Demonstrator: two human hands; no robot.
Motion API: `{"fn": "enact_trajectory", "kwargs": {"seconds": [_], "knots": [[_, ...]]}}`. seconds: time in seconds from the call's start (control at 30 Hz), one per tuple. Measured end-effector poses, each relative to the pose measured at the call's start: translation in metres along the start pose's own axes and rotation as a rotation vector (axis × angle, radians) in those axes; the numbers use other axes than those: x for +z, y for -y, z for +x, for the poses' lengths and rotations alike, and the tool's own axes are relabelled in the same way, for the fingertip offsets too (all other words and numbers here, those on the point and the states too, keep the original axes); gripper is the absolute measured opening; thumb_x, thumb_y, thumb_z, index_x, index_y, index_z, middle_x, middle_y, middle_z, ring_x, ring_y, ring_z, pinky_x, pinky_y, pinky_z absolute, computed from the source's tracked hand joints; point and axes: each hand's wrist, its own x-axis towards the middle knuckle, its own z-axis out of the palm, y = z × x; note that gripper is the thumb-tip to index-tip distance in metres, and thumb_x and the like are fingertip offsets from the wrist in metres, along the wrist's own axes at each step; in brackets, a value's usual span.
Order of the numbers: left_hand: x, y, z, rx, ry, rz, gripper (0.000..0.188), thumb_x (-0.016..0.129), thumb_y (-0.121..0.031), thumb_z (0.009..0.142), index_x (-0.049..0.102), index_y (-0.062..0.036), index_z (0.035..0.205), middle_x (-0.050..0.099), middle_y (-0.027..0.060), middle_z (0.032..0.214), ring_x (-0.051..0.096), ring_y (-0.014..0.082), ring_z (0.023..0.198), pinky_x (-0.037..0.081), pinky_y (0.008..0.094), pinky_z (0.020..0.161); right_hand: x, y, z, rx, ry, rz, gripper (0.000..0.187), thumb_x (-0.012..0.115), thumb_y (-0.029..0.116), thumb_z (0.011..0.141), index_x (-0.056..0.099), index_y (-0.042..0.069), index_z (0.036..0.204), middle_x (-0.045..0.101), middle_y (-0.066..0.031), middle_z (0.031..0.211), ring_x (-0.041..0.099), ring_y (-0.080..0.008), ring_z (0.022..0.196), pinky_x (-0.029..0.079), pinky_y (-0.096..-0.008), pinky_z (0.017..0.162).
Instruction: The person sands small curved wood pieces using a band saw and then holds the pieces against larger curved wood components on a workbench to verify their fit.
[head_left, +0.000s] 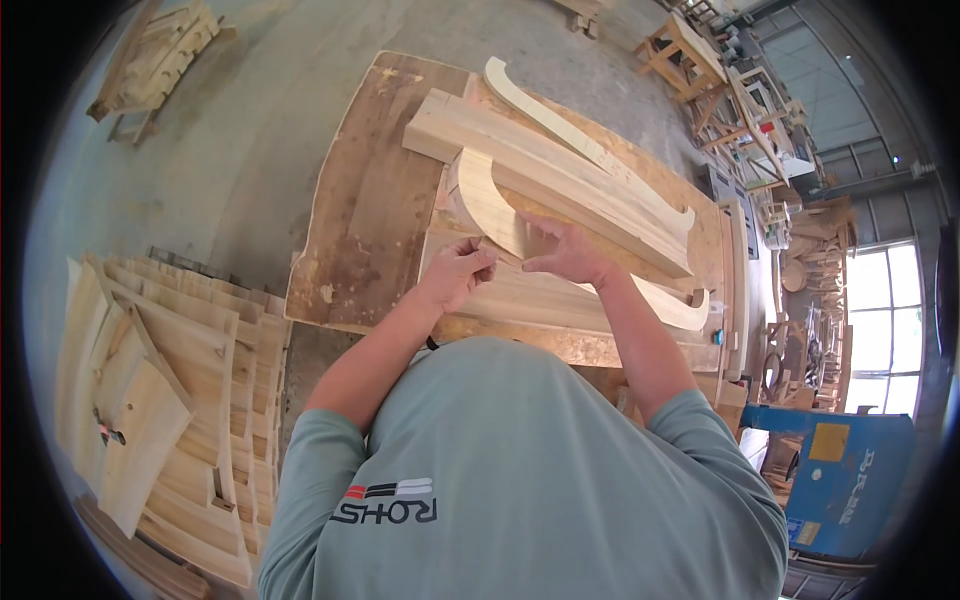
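A long pale wooden piece with curved ends (480,195) lies on the workbench in front of me. My right hand (568,252) reaches across it, thumb at the near edge and fingers at the far edge, gripping it. Close to the same edge, my left hand (460,275) is closed in a pinch; what sits between its fingertips, if anything, is too small to make out. A thick straight wooden beam (550,170) lies just beyond the curved piece. Farther back rests a second curved wooden piece (560,120) of similar shape.
The wooden workbench (350,190) has a worn, stained top. Stacked boards (180,370) stand at the left, with a small tool (108,428) on them. A blue machine (850,480) is at the lower right. Wooden frames (690,60) stand at the far right.
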Motion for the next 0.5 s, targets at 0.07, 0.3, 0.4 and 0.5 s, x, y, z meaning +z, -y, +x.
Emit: {"fn": "enact_trajectory", "kwargs": {"seconds": [0.07, 0.3, 0.4, 0.5], "knots": [[-0.001, -0.002, 0.001, -0.047, -0.001, 0.054, 0.016, 0.076, -0.011, 0.091, 0.064, -0.0104, 0.100, 0.065, 0.0004, 0.089, 0.063, 0.0132, 0.080, 0.050, 0.0297, 0.075, 0.001, -0.008, 0.001, -0.039, -0.031, 0.005, 0.095, 0.092, 0.039, 0.067, 0.051, 0.018, 0.150, 0.061, -0.0083, 0.114, 0.056, -0.0238, 0.111, 0.044, -0.0361, 0.102], [0.008, -0.001, 0.006, 0.042, -0.007, 0.087, 0.020, 0.079, -0.012, 0.088, 0.062, -0.0095, 0.099, 0.065, 0.0000, 0.089, 0.061, 0.0134, 0.080, 0.050, 0.0298, 0.077, -0.001, -0.005, 0.001, -0.034, -0.028, 0.028, 0.097, 0.092, 0.043, 0.065, 0.052, 0.018, 0.150, 0.060, -0.0091, 0.112, 0.056, -0.0247, 0.110, 0.045, -0.0364, 0.100], [0.010, 0.002, 0.009, 0.078, -0.029, 0.055, 0.021, 0.080, -0.012, 0.087, 0.062, -0.0095, 0.098, 0.065, -0.0003, 0.089, 0.061, 0.0132, 0.080, 0.049, 0.0300, 0.078, -0.002, -0.005, 0.003, -0.042, -0.035, 0.004, 0.096, 0.092, 0.043, 0.066, 0.052, 0.017, 0.149, 0.060, -0.0098, 0.112, 0.056, -0.0252, 0.110, 0.045, -0.0364, 0.099], [0.010, 0.000, 0.011, 0.067, -0.014, 0.042, 0.020, 0.079, -0.011, 0.088, 0.062, -0.0100, 0.098, 0.066, -0.0001, 0.091, 0.062, 0.0134, 0.081, 0.050, 0.0299, 0.079, -0.006, 0.001, 0.002, -0.025, -0.017, -0.024, 0.093, 0.089, 0.038, 0.068, 0.051, 0.016, 0.150, 0.058, -0.0139, 0.128, 0.054, -0.0294, 0.121, 0.043, -0.0387, 0.106]]}}
